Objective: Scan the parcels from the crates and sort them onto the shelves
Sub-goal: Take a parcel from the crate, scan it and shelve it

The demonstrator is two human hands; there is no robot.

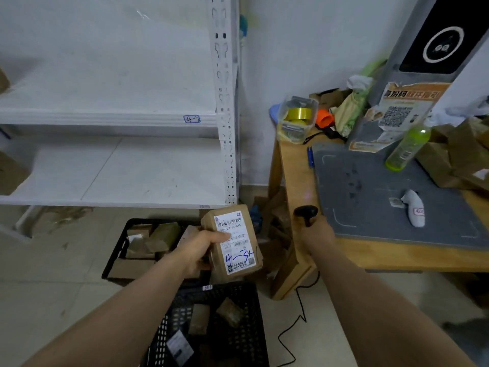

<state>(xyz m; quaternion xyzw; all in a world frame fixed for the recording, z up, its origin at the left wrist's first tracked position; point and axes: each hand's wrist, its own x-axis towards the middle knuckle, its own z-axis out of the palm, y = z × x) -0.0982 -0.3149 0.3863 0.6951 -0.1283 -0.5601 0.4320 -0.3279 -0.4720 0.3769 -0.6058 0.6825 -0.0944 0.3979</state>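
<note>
Sorting looks to be at an early stage: the two black crates (114,251) on the floor hold several brown parcels, while the white shelves (105,120) show only a few boxes at their left edge. The left hand (195,256) is curled round one parcel (239,247), thumb on its label marked 4-3, above the crates. The right hand (318,233) grips a black scanner (306,213) beside the wooden table (297,178), apart from the parcel.

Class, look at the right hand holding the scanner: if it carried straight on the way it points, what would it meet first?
Most likely the wooden table, whose left edge lies just beyond the scanner in the right hand. Depth is unclear; it might pass above it toward the wall.
</note>
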